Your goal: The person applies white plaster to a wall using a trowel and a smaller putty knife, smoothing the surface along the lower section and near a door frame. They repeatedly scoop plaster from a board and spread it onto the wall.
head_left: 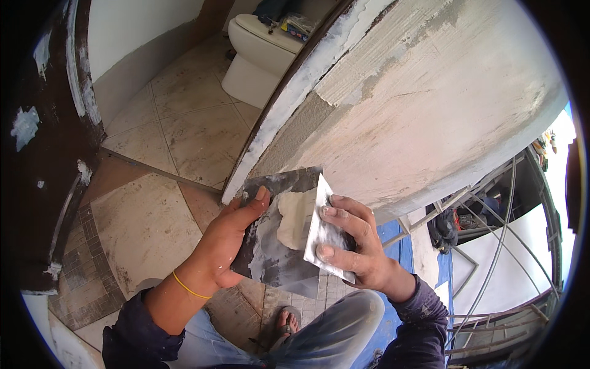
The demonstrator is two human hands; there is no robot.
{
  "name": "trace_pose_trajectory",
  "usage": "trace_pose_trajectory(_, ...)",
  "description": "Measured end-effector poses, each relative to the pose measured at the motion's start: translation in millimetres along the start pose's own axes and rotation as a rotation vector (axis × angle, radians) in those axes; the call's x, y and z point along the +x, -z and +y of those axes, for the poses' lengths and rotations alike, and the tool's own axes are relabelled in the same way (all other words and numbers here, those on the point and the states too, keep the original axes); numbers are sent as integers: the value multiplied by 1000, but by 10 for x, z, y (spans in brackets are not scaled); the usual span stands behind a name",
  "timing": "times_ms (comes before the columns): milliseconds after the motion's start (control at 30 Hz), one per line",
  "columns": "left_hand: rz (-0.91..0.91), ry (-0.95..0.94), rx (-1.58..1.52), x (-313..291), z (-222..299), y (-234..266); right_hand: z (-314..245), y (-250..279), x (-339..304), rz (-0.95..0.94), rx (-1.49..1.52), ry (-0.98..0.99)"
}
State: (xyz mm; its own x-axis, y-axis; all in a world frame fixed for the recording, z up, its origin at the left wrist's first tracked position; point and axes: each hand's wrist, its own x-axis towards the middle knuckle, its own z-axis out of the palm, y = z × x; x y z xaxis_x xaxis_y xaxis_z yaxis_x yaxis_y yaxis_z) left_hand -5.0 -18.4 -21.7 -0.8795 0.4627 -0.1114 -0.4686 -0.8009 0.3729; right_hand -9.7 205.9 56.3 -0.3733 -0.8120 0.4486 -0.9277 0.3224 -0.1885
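My left hand grips a flat dark metal plate by its left side, thumb on top. Pale putty lies on the plate's right half, with thinner grey smears around it. In my right hand is a flat, wide putty blade with a whitish, smeared face. Its long edge is tilted against the plate, beside the putty. The fingers lie spread across the blade's face and carry white residue; the right thumb is hidden.
A partly plastered wall rises ahead, its edge along a doorway. Beyond it stands a toilet on a tiled floor. The dark door frame is on the left. Blue sheeting and a metal frame with cables lie at right.
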Motion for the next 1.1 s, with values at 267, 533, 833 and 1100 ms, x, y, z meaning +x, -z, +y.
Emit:
trace_pose_trajectory(267, 172, -268, 263, -145, 164, -117, 70, 308, -105, -129, -434, -224)
trace_pose_trajectory(533, 218, -356, 609, -129, 82, -269, -153, 498, 272, -372, -375, 51)
trace_pose_trajectory(833, 458, -628, 645, -201, 301, -155, -74, 584, 381, -551, -729, -53)
trace_pose_trajectory(1100, 439, -546, 575, -109, 292, 12, 726, 156, 599, -227, -1134, 64)
